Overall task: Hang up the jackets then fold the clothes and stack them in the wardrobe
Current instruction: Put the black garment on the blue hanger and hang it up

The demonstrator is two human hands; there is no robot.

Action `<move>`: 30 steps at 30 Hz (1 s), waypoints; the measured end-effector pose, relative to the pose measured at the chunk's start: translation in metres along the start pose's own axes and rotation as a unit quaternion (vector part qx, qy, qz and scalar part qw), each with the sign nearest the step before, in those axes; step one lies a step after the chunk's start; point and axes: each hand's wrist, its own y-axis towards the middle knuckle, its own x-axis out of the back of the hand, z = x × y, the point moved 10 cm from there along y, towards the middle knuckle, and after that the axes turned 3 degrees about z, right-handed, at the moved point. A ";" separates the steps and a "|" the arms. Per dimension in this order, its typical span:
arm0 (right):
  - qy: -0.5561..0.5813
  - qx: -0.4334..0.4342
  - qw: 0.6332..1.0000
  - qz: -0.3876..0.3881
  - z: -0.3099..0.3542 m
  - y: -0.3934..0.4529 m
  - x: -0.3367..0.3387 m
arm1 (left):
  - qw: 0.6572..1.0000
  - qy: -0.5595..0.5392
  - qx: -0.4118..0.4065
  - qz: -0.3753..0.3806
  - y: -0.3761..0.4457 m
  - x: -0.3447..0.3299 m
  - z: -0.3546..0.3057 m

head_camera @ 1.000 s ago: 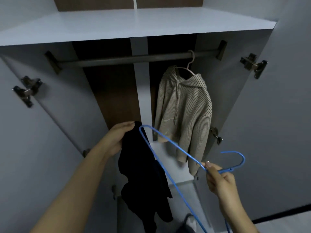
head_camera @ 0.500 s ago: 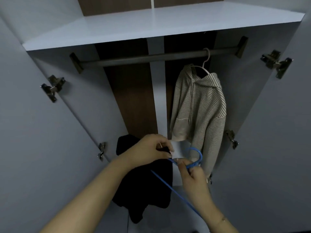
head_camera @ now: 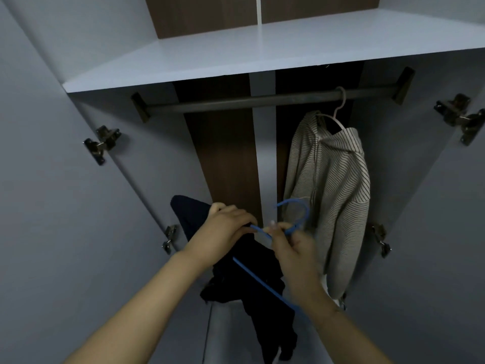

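Observation:
A black jacket (head_camera: 252,274) hangs in front of the open wardrobe, gripped at its top by my left hand (head_camera: 225,227). A blue wire hanger (head_camera: 294,214) runs through the jacket, its hook curving up to the right. My right hand (head_camera: 291,245) pinches the hanger just below the hook, close beside my left hand. A striped beige hoodie (head_camera: 330,190) hangs on a white hanger from the dark rail (head_camera: 236,102) at the right end.
Both wardrobe doors stand open at the left and right, with metal hinges (head_camera: 101,144) on their inner faces. A white shelf (head_camera: 262,48) spans the wardrobe above the rail. The rail's left and middle stretch carries nothing.
The hands have come together: the hanger went from held out to the right to lying inside the jacket's top. The hook now points up, and my view has tilted upward.

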 end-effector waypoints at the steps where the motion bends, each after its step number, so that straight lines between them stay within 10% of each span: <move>1: -0.020 -0.001 1.000 0.015 0.003 0.006 -0.001 | 1.000 -0.009 0.001 0.006 0.003 -0.001 0.005; 8: -0.102 -0.012 0.956 0.274 0.011 0.043 0.009 | 0.982 -0.170 0.089 -0.002 0.011 0.002 0.060; 13: -0.115 0.077 0.990 0.005 -0.002 0.051 0.118 | 0.961 -0.214 0.161 -0.068 0.011 0.021 0.092; 17: -0.004 -0.047 0.995 -0.091 -0.078 0.030 0.147 | 0.934 -0.270 0.177 -0.151 0.009 0.049 0.098; 24: -0.107 -0.187 0.946 0.241 -0.183 0.010 -0.019 | 0.918 -0.296 0.193 -0.178 -0.001 0.087 0.105; 30: -0.082 -0.163 0.925 0.334 -0.188 0.025 -0.129 | 0.911 -0.304 0.209 -0.187 -0.020 0.112 0.104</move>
